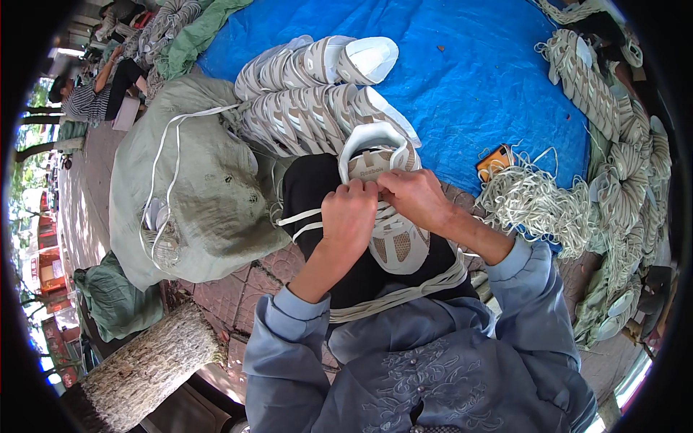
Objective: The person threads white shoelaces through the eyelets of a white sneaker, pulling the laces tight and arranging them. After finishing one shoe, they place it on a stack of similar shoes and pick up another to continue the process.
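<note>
A white and beige shoe upper [401,249], with no sole showing, rests on my black-trousered lap, its toe toward me. My left hand [349,220] is closed at the left side of its lacing, gripping a white shoelace [302,216] whose strands trail out to the left. Against it, my right hand [415,196] pinches at the eyelets just below the tongue [368,164]. What sits between the right fingertips is hidden. White lace crosses the lower eyelets. A bundle of long pale laces [411,294] lies across my lap.
Two rows of nested shoe uppers [292,119] lie ahead on a blue tarp [476,65]. A lace heap [534,202] with an orange-backed phone [494,163] is at right, near bundled uppers [624,180]. Left are a grey-green sack [209,180], a stone block [155,364] and a seated person [90,97].
</note>
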### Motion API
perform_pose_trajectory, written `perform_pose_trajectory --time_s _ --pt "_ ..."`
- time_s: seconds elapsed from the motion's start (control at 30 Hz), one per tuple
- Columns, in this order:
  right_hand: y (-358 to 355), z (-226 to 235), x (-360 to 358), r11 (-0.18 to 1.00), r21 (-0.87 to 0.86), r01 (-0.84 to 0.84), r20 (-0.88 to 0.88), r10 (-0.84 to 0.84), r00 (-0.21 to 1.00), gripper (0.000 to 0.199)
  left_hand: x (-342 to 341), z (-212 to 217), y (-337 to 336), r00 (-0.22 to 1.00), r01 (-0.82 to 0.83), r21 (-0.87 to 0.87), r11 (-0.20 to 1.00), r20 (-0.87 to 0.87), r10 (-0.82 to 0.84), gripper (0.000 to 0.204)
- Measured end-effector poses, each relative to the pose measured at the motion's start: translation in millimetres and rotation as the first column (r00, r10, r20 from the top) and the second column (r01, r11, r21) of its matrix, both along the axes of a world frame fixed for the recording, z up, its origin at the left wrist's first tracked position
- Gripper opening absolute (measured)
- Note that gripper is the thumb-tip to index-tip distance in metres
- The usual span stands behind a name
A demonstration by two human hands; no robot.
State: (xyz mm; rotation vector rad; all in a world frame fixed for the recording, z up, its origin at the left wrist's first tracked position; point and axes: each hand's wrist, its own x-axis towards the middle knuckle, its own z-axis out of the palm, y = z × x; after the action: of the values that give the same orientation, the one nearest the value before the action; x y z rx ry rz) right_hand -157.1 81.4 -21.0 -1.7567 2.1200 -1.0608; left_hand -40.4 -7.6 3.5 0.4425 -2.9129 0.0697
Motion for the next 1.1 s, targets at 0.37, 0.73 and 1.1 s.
perform_pose_trajectory --time_s 0.37,0.73,1.1 --pt "6.0 2.0 2.5 0.998 -0.046 0.039 -0.051 -0.041 0.998 0.007 2.3 -1.8 -0.9 0.999 -0.030 0.219 0.975 -0.034 0.039 0.008" --pt "8.7 2.1 5.0 0.994 0.023 0.111 0.013 -0.112 0.994 0.006 -1.4 -2.8 5.1 0.992 -0.048 0.279 0.959 -0.095 0.077 0.015" --pt "7.4 -5.3 6.0 0.987 -0.025 0.161 0.111 -0.157 0.981 0.011 1.1 -14.6 8.5 0.960 0.058 0.300 0.952 -0.278 0.029 0.027"
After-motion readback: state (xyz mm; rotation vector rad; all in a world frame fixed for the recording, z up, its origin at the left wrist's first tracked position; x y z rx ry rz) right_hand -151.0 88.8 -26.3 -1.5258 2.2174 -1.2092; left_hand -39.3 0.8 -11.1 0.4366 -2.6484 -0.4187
